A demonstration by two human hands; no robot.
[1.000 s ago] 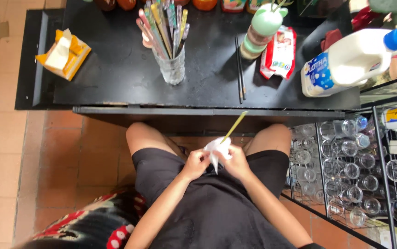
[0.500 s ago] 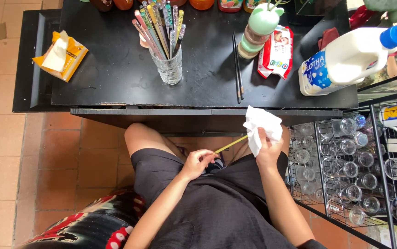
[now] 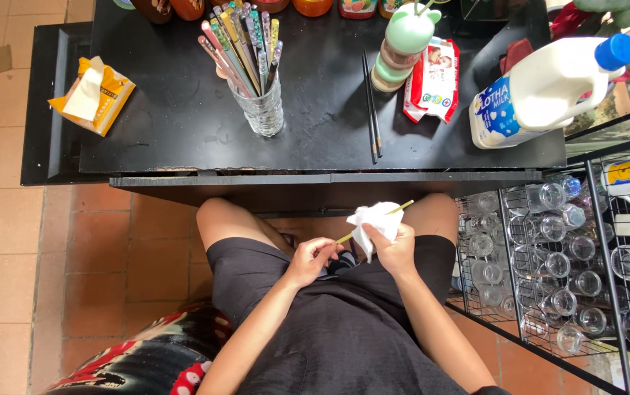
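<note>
Holding a thin yellow chopstick (image 3: 373, 222) over the lap: left hand (image 3: 312, 257) pinches its near end, fingers closed around it; right hand (image 3: 395, 245) is closed on a crumpled white tissue (image 3: 370, 223) wrapped around the stick's middle. Far tip pokes out past the tissue toward the table edge. Chopstick looks light, stiff, narrow and smooth, likely slippery if wet, so an end pinch plus a wrap around the shaft seems the sensible hold. Tissue is soft, limp, tears easily; best gripped bunched, as now.

Person sits in black shorts, knees under the black table (image 3: 183, 139). To the right, a wire rack (image 3: 527, 278) of clear drinking glasses, fragile, close to the right elbow.

On the table, near edge first: a pair of black chopsticks (image 3: 372, 106) lying flat, a glass cup (image 3: 260, 102) packed with upright coloured chopsticks, an orange tissue pack (image 3: 94, 93) at left, a wet-wipe packet (image 3: 432, 79), a green stacked container (image 3: 401, 44), a white milk jug with blue cap (image 3: 549, 84) on its side at right. Bottles along the far edge, cropped.
</note>
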